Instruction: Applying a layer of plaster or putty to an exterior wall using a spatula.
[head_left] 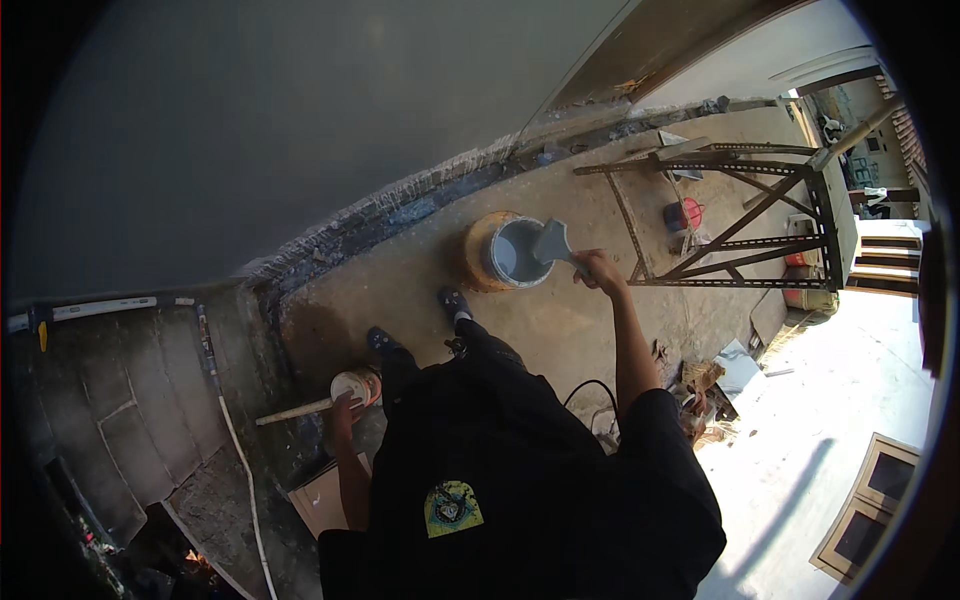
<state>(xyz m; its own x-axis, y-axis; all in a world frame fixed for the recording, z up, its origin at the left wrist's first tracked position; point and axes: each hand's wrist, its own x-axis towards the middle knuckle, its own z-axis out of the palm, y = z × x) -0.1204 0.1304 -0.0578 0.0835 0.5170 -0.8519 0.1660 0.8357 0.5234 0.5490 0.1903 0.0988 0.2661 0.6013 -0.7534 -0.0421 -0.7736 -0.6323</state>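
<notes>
My right hand (597,272) is closed round the handle of a wide, flat grey-blue tool (551,242) with a flared end; whether it is a brush or a scraper I cannot tell. The flared end is over the mouth of a round bucket (494,250) with a smeared rim. Grey-blue paint-like stuff (517,258) shows inside the bucket. Low on the left, my left hand (346,409) grips a small round container (354,384) with a whitish top and an orange side. Part of its fingers are hidden.
A grey wall (300,130) rises beyond the bucket, rough at its base. On the right stands a metal-frame trestle (735,243), with a red pail (684,213) by it. A pale pole (290,411) sticks out beside my left hand. Debris (705,395) lies at right.
</notes>
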